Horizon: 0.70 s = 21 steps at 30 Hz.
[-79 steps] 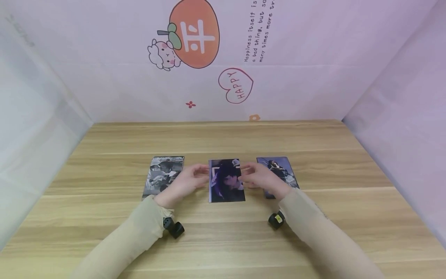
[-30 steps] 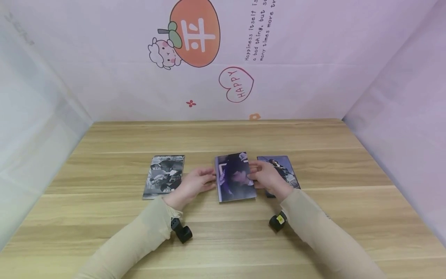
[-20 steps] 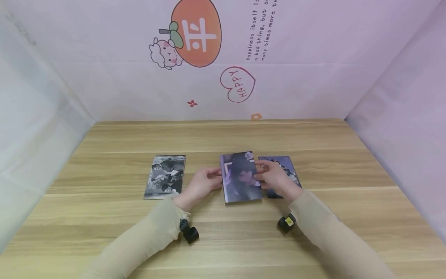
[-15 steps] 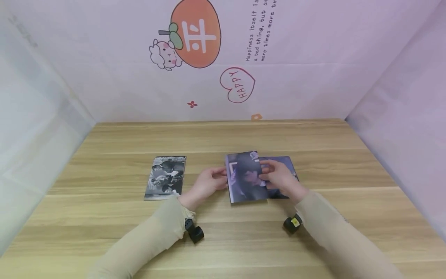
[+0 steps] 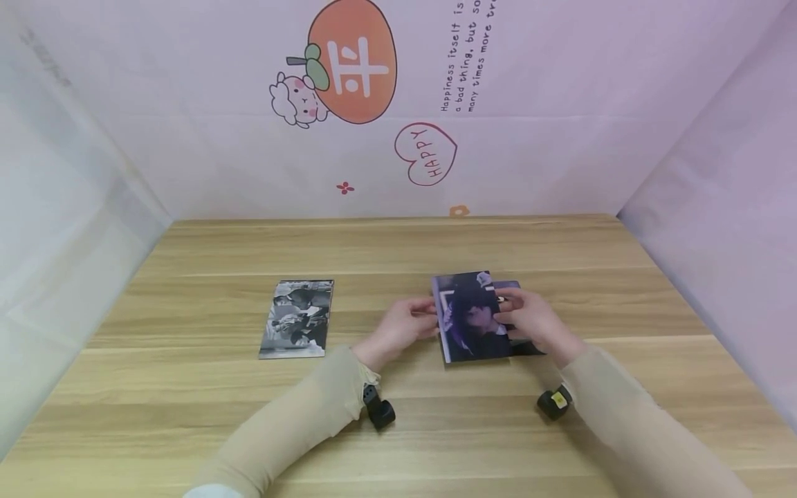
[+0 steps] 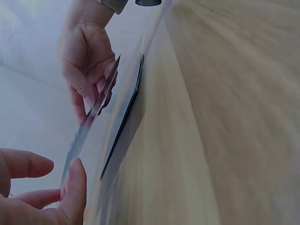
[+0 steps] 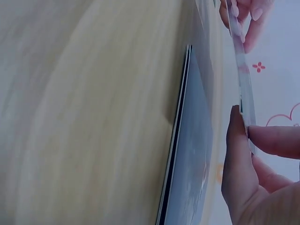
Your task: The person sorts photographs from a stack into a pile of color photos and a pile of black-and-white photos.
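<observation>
A purple-toned photo card (image 5: 467,325) is held by its two side edges, raised off the table with a slight tilt. My left hand (image 5: 398,330) pinches its left edge, thumb on the underside in the left wrist view. On the opposite edge, my right hand (image 5: 540,324) pinches it between thumb and fingers. Beneath it lies a small stack of photo cards (image 7: 190,154), separated from the held card by a gap in both wrist views. In the head view, the held card and right hand cover most of that stack.
A black-and-white photo card (image 5: 297,318) lies flat on the wooden table (image 5: 205,408), left of both hands. White printed cloth (image 5: 535,152) hangs behind the table and along its sides. Each wrist carries a small black camera (image 5: 381,413).
Both hands have lifted the purple photo card from the table's middle and carried it right. It now overlaps the right-hand stack in the head view. The black-and-white card stays put.
</observation>
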Motion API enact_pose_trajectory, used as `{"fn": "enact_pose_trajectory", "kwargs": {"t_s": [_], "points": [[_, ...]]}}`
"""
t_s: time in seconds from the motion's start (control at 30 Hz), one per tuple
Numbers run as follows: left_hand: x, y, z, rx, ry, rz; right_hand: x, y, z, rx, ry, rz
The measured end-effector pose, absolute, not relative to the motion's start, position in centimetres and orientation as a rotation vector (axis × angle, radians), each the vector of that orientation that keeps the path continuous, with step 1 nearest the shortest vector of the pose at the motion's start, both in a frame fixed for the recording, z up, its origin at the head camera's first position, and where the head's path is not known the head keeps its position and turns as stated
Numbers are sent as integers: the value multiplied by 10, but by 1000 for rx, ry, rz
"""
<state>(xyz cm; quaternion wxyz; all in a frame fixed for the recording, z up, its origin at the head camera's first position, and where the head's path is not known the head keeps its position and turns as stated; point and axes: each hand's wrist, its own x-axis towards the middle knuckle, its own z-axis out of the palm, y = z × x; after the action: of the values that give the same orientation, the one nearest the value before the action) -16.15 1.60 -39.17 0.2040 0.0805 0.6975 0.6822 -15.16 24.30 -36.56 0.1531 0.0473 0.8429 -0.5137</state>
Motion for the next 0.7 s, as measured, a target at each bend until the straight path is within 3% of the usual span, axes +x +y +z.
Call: {"fn": "enact_pose_trajectory", "kwargs": {"t_s": [0.7], "points": [[-175, 63, -393, 132, 1784, 1954, -154, 284, -363, 118, 2545, -1272]]}}
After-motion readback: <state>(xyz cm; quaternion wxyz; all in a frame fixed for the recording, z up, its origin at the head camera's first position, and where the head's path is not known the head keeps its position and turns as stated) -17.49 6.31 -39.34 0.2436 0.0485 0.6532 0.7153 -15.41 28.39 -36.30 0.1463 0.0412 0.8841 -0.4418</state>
